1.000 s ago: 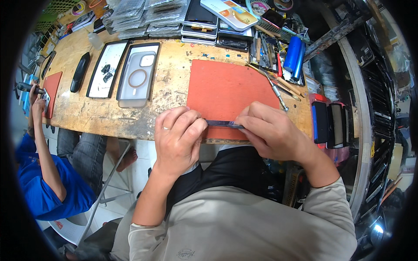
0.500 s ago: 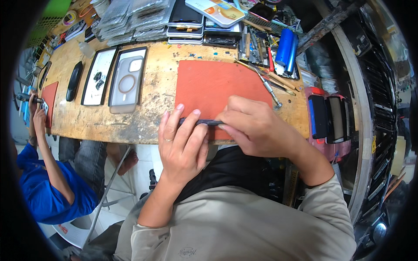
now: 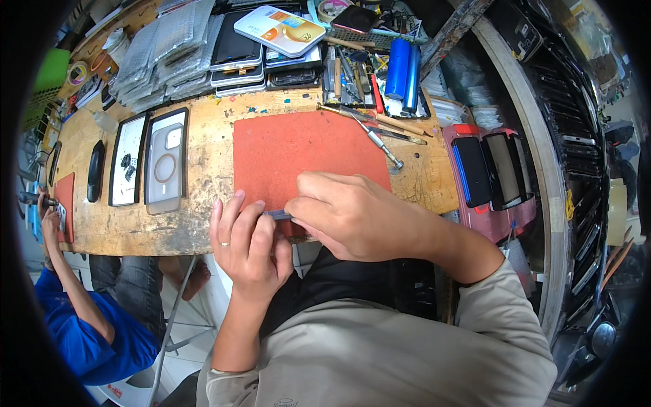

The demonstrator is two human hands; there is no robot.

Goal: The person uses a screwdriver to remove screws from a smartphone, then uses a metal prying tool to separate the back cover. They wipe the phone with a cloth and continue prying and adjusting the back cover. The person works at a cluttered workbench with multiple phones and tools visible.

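A thin dark slab with a bluish edge (image 3: pixel 277 215) is held edge-up between my hands, over the near edge of an orange-red mat (image 3: pixel 298 146). My left hand (image 3: pixel 252 252), with a ring on one finger, grips its left part, fingers laid along the far side. Close to those fingertips, my right hand (image 3: pixel 356 214) is closed in a pinch at the slab's upper edge. Both hands cover most of the slab, so its kind cannot be made out. Whether a small tool sits in the right-hand pinch is hidden.
Right of the mat lie a precision screwdriver (image 3: pixel 380 144) and brushes (image 3: pixel 397 129). Left are a frosted phone case (image 3: pixel 164 169) and a white panel (image 3: pixel 127 163). Behind stand stacked phones (image 3: pixel 237 54), bubble-wrapped packs (image 3: pixel 159 57) and blue cylinders (image 3: pixel 404 74). A co-worker in blue (image 3: pixel 102 332) sits left.
The whole view has shifted, so the bench appears lower and further left. My right hand has come slightly nearer the left fingertips along the slab. Both hands keep their grip.
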